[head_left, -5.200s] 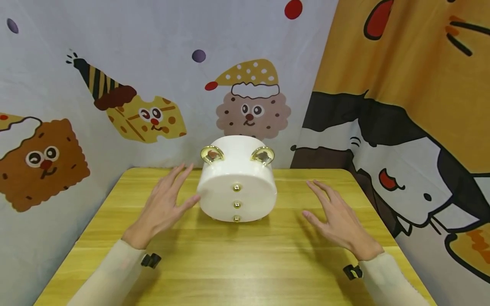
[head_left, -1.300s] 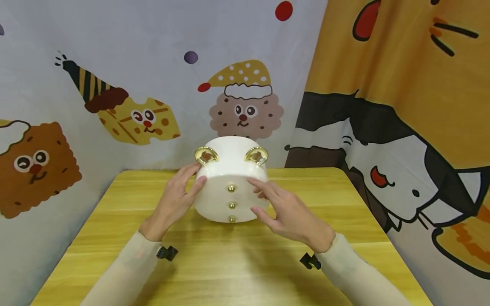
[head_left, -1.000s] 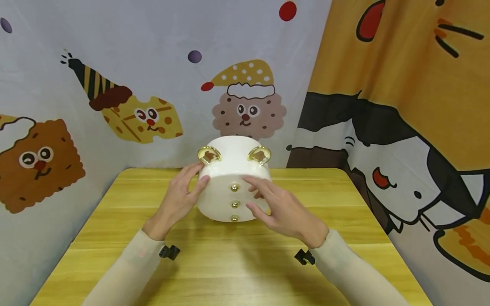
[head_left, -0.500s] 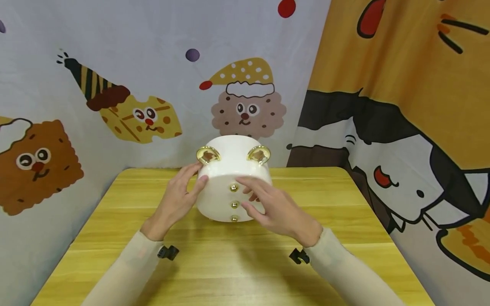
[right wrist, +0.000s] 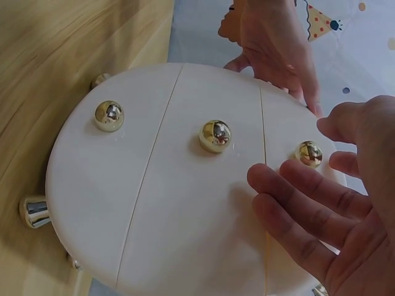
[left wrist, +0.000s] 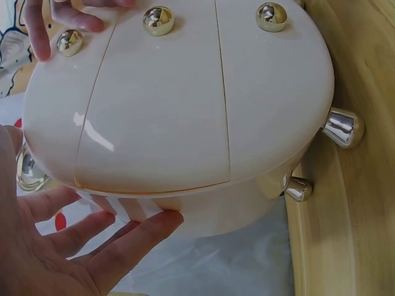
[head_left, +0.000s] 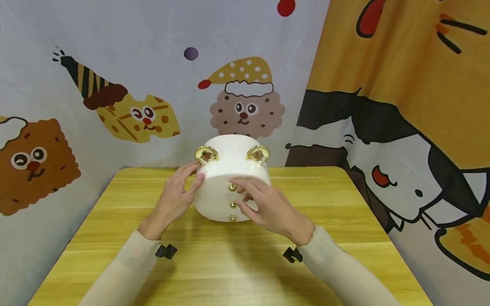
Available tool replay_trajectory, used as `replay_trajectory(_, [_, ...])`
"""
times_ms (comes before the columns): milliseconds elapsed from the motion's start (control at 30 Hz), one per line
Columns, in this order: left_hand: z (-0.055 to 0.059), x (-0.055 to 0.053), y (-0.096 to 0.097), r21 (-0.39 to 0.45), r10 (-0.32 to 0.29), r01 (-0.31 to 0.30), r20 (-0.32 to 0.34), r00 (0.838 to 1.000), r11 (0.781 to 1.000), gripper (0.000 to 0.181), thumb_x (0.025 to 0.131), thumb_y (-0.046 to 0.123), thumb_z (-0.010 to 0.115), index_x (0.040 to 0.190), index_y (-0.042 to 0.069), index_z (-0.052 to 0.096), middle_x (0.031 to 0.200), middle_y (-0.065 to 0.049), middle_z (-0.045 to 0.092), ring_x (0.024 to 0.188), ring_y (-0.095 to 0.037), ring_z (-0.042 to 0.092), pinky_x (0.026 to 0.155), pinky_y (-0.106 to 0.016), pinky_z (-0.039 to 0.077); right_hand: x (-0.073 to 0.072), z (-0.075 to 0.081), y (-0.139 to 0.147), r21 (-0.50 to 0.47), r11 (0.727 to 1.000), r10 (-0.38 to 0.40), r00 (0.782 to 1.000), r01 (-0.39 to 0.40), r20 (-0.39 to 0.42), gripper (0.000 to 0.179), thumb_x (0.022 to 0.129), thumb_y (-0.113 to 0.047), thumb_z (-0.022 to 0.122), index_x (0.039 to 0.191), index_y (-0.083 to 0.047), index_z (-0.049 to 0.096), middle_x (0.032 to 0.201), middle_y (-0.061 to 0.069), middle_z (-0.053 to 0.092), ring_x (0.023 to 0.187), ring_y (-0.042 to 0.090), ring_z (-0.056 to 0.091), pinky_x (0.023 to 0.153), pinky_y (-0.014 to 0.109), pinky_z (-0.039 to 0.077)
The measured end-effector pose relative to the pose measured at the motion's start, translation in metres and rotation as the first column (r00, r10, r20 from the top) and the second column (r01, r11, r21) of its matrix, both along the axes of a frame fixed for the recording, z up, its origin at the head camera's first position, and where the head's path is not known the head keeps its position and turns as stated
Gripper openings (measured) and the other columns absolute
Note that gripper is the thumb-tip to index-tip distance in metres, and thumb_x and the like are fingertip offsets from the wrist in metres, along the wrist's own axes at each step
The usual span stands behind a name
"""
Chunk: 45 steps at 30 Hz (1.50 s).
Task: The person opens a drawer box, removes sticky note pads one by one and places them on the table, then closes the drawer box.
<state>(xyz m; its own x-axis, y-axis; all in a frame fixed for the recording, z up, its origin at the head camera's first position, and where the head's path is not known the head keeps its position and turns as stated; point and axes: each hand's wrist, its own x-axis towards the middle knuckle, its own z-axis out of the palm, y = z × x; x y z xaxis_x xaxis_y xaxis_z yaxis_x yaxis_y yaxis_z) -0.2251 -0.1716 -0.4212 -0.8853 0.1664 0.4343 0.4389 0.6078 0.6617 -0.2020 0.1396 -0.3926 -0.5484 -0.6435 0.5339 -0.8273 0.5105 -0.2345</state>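
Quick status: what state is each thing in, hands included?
Glossy white oval cabinet, upright on yellow wooden table
White top drawer, looks shut
White middle drawer, looks shut
White bottom drawer, looks shut
Left hand, touching cabinet's side
Right hand, beside round gold top knob, contact unclear

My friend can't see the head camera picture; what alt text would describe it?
A person's left hand is at the side of a white rounded box on a wooden table, while the right hand is by the topmost of three gold knobs on its front. Cartoon-printed fabric hangs behind.

Glossy white box [head_left: 232,168] — three gold knobs [right wrist: 215,136], panels flush, upright on table [head_left: 229,276].
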Motion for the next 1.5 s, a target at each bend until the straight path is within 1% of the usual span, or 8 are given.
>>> replay_trajectory(167, [0.002, -0.002, 0.001, 0.000, -0.006, 0.006, -0.010, 1.000, 1.000, 0.051, 0.123, 0.040, 0.058, 0.162, 0.008, 0.065, 0.171, -0.019, 0.062, 0.155, -0.044, 0.064, 0.131, -0.071, 0.051, -0.002, 0.001, -0.004, -0.022, 1.000, 0.006, 0.999, -0.007, -0.040, 0.055, 0.108, -0.015, 0.085, 0.160, -0.011, 0.067, 0.139, 0.007, 0.080, 0.102, 0.013, 0.085, 0.087, 0.024, 0.070])
replay_trajectory(367, [0.005, -0.005, 0.002, 0.004, -0.011, 0.011, -0.031, 0.999, 1.000, 0.048, 0.123, 0.039, 0.059, 0.160, 0.010, 0.067, 0.167, -0.017, 0.066, 0.151, -0.042, 0.067, 0.128, -0.070, 0.054, -0.003, 0.004, -0.005, -0.039, 0.999, 0.000, 0.999, -0.002, -0.046, 0.047, 0.109, -0.015, 0.083, 0.154, -0.010, 0.071, 0.139, 0.008, 0.081, 0.103, 0.014, 0.085, 0.088, 0.023, 0.070])
replay_trajectory(467, [0.005, -0.005, 0.002, 0.003, -0.010, 0.010, -0.028, 1.000, 1.000, 0.047, 0.123, 0.039, 0.059, 0.160, 0.011, 0.068, 0.166, -0.016, 0.066, 0.149, -0.042, 0.068, 0.127, -0.069, 0.054, -0.003, 0.004, -0.006, -0.044, 0.999, 0.004, 0.999, -0.006, -0.039, 0.045, 0.110, -0.015, 0.083, 0.153, -0.009, 0.072, 0.138, 0.009, 0.081, 0.103, 0.014, 0.085, 0.088, 0.023, 0.070])
replay_trajectory(600, [0.005, -0.004, 0.001, 0.008, -0.007, 0.007, -0.020, 1.000, 1.000, 0.048, 0.124, 0.039, 0.059, 0.161, 0.010, 0.067, 0.166, -0.017, 0.066, 0.150, -0.042, 0.068, 0.126, -0.070, 0.055, -0.003, 0.003, -0.009, -0.052, 0.999, 0.009, 0.998, -0.012, -0.055, 0.042, 0.109, -0.014, 0.084, 0.150, -0.008, 0.074, 0.138, 0.009, 0.082, 0.102, 0.014, 0.086, 0.086, 0.022, 0.070])
replay_trajectory(767, [0.003, -0.003, 0.002, 0.012, -0.010, 0.010, -0.011, 1.000, 1.000, 0.047, 0.123, 0.039, 0.060, 0.159, 0.010, 0.068, 0.166, -0.017, 0.067, 0.150, -0.044, 0.068, 0.127, -0.071, 0.054, -0.003, 0.000, -0.011, -0.070, 0.998, 0.003, 0.998, -0.007, -0.063, 0.040, 0.108, -0.014, 0.085, 0.146, -0.006, 0.076, 0.139, 0.011, 0.084, 0.096, 0.012, 0.086, 0.083, 0.020, 0.070])
replay_trajectory(933, [0.001, -0.003, 0.002, 0.013, -0.014, 0.014, -0.001, 1.000, 1.000, 0.046, 0.124, 0.039, 0.060, 0.158, 0.010, 0.068, 0.166, -0.017, 0.066, 0.150, -0.047, 0.067, 0.127, -0.070, 0.054, -0.002, -0.002, -0.013, -0.087, 0.996, -0.014, 0.998, 0.008, -0.069, 0.036, 0.107, -0.012, 0.087, 0.142, -0.006, 0.079, 0.134, 0.010, 0.086, 0.094, 0.012, 0.086, 0.080, 0.019, 0.069])
replay_trajectory(1133, [0.001, -0.004, 0.001, 0.009, -0.002, 0.002, 0.001, 1.000, 1.000, 0.048, 0.124, 0.041, 0.059, 0.159, 0.011, 0.067, 0.166, -0.017, 0.066, 0.151, -0.043, 0.067, 0.128, -0.070, 0.053, -0.004, -0.003, -0.017, -0.109, 0.994, -0.037, 0.994, 0.026, -0.100, 0.034, 0.103, -0.006, 0.090, 0.136, -0.007, 0.082, 0.129, 0.009, 0.087, 0.093, 0.014, 0.086, 0.080, 0.020, 0.069])
replay_trajectory(1500, [0.002, -0.003, 0.000, 0.011, -0.002, 0.002, -0.005, 1.000, 1.000, 0.047, 0.123, 0.041, 0.059, 0.159, 0.010, 0.068, 0.165, -0.017, 0.066, 0.150, -0.043, 0.067, 0.128, -0.071, 0.053, -0.007, -0.004, -0.023, -0.134, 0.991, -0.049, 0.988, 0.029, -0.149, 0.032, 0.099, -0.004, 0.094, 0.129, -0.006, 0.083, 0.121, 0.008, 0.088, 0.091, 0.014, 0.086, 0.081, 0.017, 0.068])
